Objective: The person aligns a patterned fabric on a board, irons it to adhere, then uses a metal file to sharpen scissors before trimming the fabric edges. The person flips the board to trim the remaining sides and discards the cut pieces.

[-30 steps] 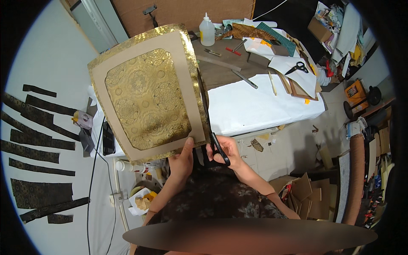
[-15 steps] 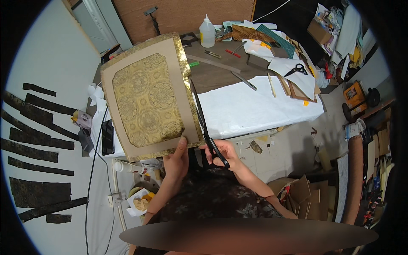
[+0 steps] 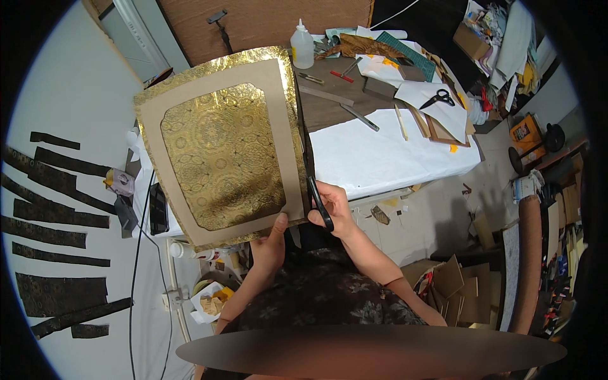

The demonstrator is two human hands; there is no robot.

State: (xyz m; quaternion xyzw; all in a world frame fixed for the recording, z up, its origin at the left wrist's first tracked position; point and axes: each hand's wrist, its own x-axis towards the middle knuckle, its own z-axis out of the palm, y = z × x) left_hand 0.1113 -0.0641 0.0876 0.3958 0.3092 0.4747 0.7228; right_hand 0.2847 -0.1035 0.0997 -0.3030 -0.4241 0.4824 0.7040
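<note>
A beige cardboard frame (image 3: 286, 152) lies against gold patterned fabric (image 3: 218, 149), which shows through its window and past its outer edges. I hold this panel up with my left hand (image 3: 269, 247), the thumb pressed on the lower right corner and the other fingers behind it. In my right hand (image 3: 334, 209) are black-handled scissors (image 3: 321, 204), with fingers in the handle loops. Their dark blades run up along the panel's right edge, partly hidden against it, so I cannot tell how far apart they are.
Behind the panel, a table carries white paper (image 3: 386, 152), a squeeze bottle (image 3: 302, 47), a utility knife (image 3: 360, 117), other scissors (image 3: 438, 98) and a green cutting mat (image 3: 408, 56). Dark fabric strips (image 3: 60, 294) lie at the left. Cardboard boxes (image 3: 449, 285) stand at lower right.
The panel has turned more toward the light, its gold fabric shining brighter. My right hand and the scissors have moved up along its right edge; my left hand has shifted slightly right.
</note>
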